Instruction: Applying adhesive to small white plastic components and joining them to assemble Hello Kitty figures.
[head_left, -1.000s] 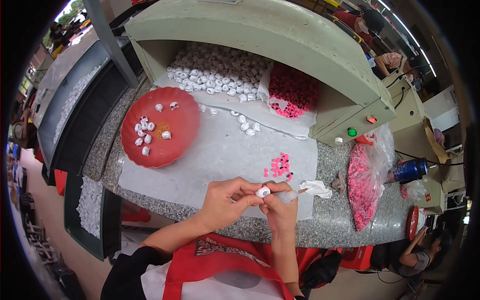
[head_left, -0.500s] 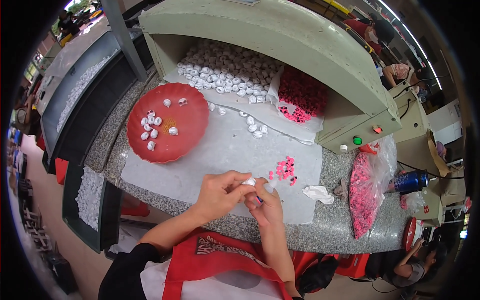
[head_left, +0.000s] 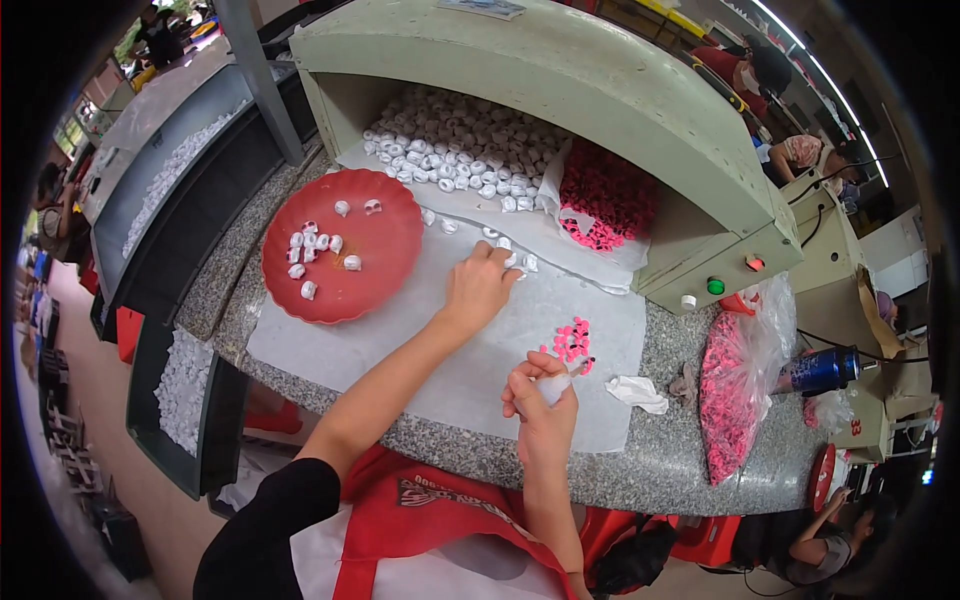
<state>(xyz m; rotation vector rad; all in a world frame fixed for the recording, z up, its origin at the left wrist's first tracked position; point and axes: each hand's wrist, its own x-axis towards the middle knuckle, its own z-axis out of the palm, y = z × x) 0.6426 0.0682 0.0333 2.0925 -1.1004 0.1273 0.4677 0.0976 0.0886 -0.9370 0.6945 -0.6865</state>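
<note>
My left hand [head_left: 480, 288] is stretched out over the white sheet. Its bent fingers close on one of the small white rounded pieces [head_left: 529, 263] lying loose there. Nearer to me, my right hand [head_left: 540, 400] is raised with its fingers curled in. A whitish cover [head_left: 553, 387] shows at its thumb, and a thin tip pokes out beside it; what the hand holds is mostly hidden. Just beyond that hand lies a scatter of small pink pieces [head_left: 572, 342]. A red scalloped plate [head_left: 385, 275] at the left holds several white pieces, some with dark-pink marks.
A pale green housing [head_left: 560, 70] arches over heaps of white pieces [head_left: 450, 140] and pink pieces [head_left: 605, 195]. At right are a bag of pink pieces [head_left: 728, 400], a blue can [head_left: 825, 368] and crumpled tissue [head_left: 638, 393]. Dark bins [head_left: 220, 420] stand left. Other people sit farther off.
My hands were together around a white piece; now they are apart. The left has moved forward to the loose white pieces, and one more piece seems to lie in the red plate.
</note>
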